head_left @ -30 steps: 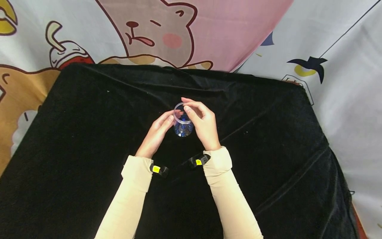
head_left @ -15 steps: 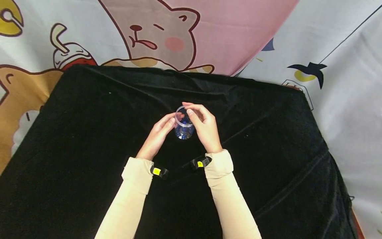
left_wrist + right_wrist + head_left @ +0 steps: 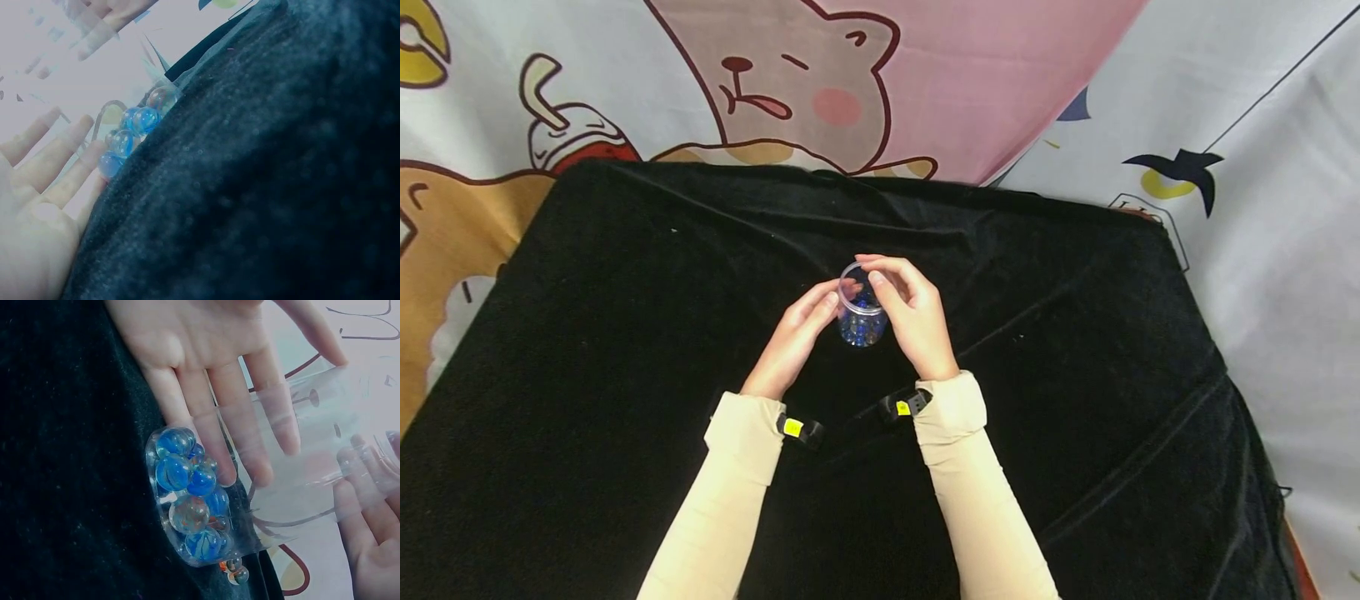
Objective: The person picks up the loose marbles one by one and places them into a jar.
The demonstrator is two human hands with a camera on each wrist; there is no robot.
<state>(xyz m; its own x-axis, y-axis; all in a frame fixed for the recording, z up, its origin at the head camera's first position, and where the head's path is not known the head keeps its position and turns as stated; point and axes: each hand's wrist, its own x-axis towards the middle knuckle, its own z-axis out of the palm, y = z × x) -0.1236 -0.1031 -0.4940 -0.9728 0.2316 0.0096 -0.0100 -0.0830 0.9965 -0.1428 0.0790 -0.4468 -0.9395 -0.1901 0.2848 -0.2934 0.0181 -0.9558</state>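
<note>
A clear plastic jar [image 3: 859, 310] stands between the two hands near the middle of the black cloth, its round mouth facing up. Blue and clear glass marbles [image 3: 203, 478] lie in its bottom. My left hand [image 3: 793, 333] holds the jar's left side, thumb near the rim and fingers reaching behind. From the other side my right hand [image 3: 922, 325] grips it, with the thumb at the rim and fingers round the far wall. In the left wrist view the jar wall is washed out, though some marbles [image 3: 145, 120] show past the left fingertips.
A black velvety cloth [image 3: 625, 350] with several folds covers the table. Behind it hangs a printed curtain [image 3: 1000, 67] with a cartoon bear. Black wrist straps with yellow labels sit on both sleeves [image 3: 951, 408].
The whole head view shifts slightly down, then partly back up. Marbles look differently arranged in the jar. Both hands keep the same hold on it.
</note>
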